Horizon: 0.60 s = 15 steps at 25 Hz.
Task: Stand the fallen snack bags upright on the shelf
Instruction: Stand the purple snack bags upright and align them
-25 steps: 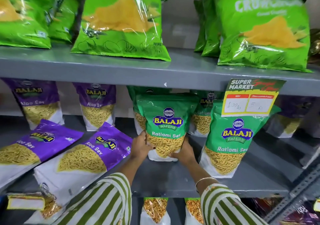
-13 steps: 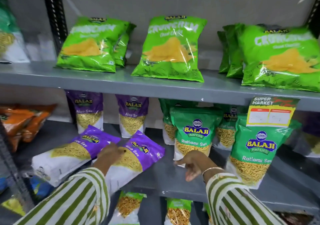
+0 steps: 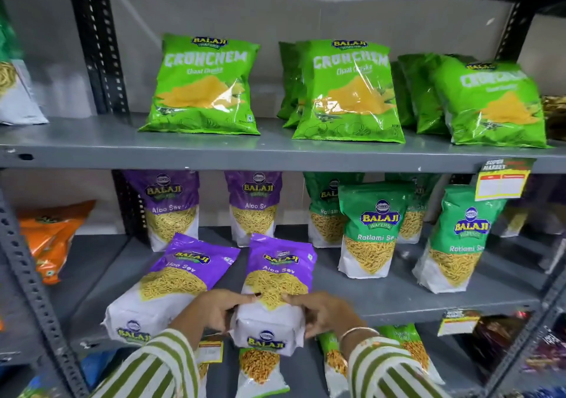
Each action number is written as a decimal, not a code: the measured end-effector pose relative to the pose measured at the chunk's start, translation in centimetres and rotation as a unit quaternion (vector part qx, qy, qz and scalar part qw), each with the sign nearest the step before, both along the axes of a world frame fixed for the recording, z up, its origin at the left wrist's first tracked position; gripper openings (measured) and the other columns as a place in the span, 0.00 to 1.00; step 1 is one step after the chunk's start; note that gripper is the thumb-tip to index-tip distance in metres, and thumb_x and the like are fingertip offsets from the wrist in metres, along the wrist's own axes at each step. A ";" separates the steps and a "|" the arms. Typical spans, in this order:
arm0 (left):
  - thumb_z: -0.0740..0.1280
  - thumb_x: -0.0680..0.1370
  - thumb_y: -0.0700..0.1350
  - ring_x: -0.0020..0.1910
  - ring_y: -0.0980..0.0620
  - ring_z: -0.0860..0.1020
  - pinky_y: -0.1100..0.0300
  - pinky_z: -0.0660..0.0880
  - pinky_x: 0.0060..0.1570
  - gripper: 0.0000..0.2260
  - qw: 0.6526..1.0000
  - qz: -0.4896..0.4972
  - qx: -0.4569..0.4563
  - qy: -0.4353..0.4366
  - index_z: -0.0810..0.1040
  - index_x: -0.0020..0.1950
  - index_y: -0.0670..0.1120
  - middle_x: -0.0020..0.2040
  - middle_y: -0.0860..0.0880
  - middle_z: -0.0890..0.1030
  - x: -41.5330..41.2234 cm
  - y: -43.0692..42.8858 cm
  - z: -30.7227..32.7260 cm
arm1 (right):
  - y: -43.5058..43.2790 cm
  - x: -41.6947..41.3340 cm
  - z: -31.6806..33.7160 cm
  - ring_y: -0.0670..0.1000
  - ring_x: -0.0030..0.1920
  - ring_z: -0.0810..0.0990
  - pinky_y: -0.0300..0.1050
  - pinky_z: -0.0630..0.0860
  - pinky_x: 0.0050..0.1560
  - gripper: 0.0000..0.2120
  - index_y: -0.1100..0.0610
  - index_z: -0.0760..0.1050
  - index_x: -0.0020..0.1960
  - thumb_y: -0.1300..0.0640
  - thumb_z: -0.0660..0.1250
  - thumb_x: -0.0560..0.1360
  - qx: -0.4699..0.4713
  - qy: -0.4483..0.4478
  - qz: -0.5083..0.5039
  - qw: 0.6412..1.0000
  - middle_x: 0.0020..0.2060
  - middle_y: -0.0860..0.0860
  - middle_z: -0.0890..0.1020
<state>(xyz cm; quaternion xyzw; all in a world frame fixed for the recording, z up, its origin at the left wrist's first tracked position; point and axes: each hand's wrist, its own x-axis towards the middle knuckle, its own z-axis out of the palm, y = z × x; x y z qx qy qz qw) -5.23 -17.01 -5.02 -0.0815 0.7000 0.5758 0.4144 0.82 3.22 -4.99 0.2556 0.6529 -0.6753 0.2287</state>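
Note:
Two purple and white Aloo Sev bags lie fallen at the front of the grey middle shelf (image 3: 428, 302). My left hand (image 3: 214, 308) and my right hand (image 3: 321, 312) grip the lower sides of the right-hand fallen Aloo Sev bag (image 3: 275, 293), which tilts back with its base hanging over the shelf edge. The other fallen Aloo Sev bag (image 3: 165, 287) lies flat to its left, untouched. Behind them two Aloo Sev bags (image 3: 171, 204) stand upright. To the right, green Ratlami Sev bags (image 3: 372, 229) stand upright.
Light green Crunchem bags (image 3: 205, 85) lean against the back wall of the upper shelf. Orange bags (image 3: 52, 238) sit in the neighbouring bay at left, past a black upright post (image 3: 98, 45). A price tag (image 3: 502, 180) hangs off the upper shelf edge. More bags hang below.
Both hands left the green Ratlami Sev bag, now standing, and moved left. They now grip the right-hand fallen Aloo Sev bag. The view has tilted up and shifted left.

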 end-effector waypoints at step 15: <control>0.78 0.61 0.36 0.52 0.47 0.78 0.53 0.75 0.51 0.21 0.932 0.083 -0.064 0.348 0.73 0.47 0.46 0.51 0.43 0.80 4.0 2.6 0.2 | 1.5 2.8 3.0 0.49 0.51 0.77 0.28 0.76 0.39 0.29 0.54 0.68 0.52 0.77 0.74 0.60 0.177 0.326 0.031 0.928 0.48 0.51 0.79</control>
